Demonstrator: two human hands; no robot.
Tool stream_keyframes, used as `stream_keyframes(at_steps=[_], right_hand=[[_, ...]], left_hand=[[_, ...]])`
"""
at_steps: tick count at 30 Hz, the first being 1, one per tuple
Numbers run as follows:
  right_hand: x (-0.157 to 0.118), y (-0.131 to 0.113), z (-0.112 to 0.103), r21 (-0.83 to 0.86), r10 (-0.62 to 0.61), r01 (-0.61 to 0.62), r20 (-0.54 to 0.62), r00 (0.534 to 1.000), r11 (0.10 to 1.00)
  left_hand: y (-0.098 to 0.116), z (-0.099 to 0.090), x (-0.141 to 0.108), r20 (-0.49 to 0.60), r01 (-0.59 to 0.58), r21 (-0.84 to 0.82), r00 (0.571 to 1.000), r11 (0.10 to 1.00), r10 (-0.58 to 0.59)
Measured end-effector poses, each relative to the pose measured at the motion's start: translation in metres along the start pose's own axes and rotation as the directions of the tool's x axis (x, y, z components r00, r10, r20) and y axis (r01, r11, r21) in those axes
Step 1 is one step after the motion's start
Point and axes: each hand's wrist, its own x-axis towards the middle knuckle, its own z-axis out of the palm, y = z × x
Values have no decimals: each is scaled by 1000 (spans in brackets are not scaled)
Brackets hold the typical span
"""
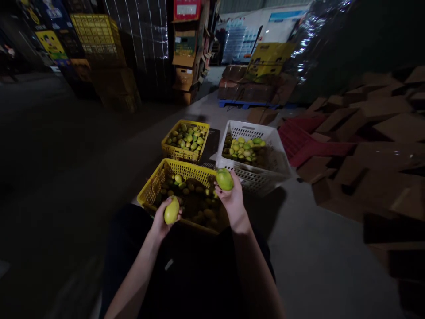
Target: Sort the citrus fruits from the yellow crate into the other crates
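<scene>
My left hand (pixel 160 224) is wrapped round a yellow lemon (pixel 171 211), above the near left part of a yellow crate (pixel 189 167). Higher and to the right, my right hand (pixel 236 200) grips a green lemon (pixel 225 179), over that crate's right side and close to the corner of a white crate (pixel 277 153). More lemons (pixel 178 178) lie in the near yellow crate, many of them in deep shadow. Yellow and green lemons (pixel 244 148) fill part of the white crate. A second yellow crate (pixel 181 154) behind holds a heap of mixed lemons (pixel 189 137).
Flattened and open cardboard boxes (pixel 381 168) pile up on the right, beside a red plastic crate (pixel 303 139). Farther back are a blue pallet (pixel 245 105) with boxes, a tall carton stack (pixel 183 66) and stacked yellow crates (pixel 98 40). The left side is dark.
</scene>
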Motion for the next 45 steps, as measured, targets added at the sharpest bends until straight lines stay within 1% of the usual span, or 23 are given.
stream_keyframes(at_steps=[2,3,4,7,9,12,13,15,17,20,23,27,28,30,33,37,39,42,45], right_hand=[[-1,2,2,33,-30,28,50,998,999],[-2,3,3,47,-53,49,78,996,998],[-3,4,5,58,-76,70,105,992,996],[-5,10,14,69,-117,106,185,976,992],[-4,15,20,48,-76,68,206,976,997],[0,26,26,12,29,-31,183,983,999],[1,30,27,8,49,-51,177,983,999],[4,37,30,6,50,-52,175,983,999],[4,41,31,9,49,-51,161,986,999],[1,42,32,28,48,-52,116,992,998],[0,41,31,-1,38,-38,114,993,999],[4,45,27,-41,95,-91,87,992,995],[4,47,26,-48,102,-99,74,992,994],[5,48,27,-49,80,-78,35,996,996],[3,47,30,-26,34,-34,0,999,999],[-1,42,35,-29,97,-94,104,990,995],[-3,41,36,-43,111,-105,153,982,993],[-4,42,37,-68,87,-74,227,970,995],[-7,44,37,-88,36,-9,301,953,996]], left_hand=[[17,17,11,-96,34,-74,995,997,-41],[26,28,17,-114,44,-96,992,994,-55],[34,38,24,-110,56,-104,992,993,-68],[51,66,47,-5,105,-105,994,989,-106],[53,74,61,43,103,-156,994,982,-97],[46,71,78,9,92,-293,996,952,-93],[42,68,81,-5,103,-323,994,941,-110],[37,63,83,-17,111,-345,992,932,-124],[35,62,81,-25,76,-337,996,939,-90],[36,64,78,-23,25,-299,999,954,-33],[38,65,76,-6,71,-280,997,957,-76],[37,63,77,60,150,-278,989,949,-138],[37,63,77,72,151,-268,988,951,-137],[38,62,76,78,139,-267,989,954,-122],[39,62,75,50,116,-285,993,952,-106],[39,63,73,102,139,-221,988,965,-119],[38,64,72,123,131,-174,986,976,-110],[38,64,69,162,92,-66,983,994,-80],[38,61,65,281,18,41,959,999,-29]])
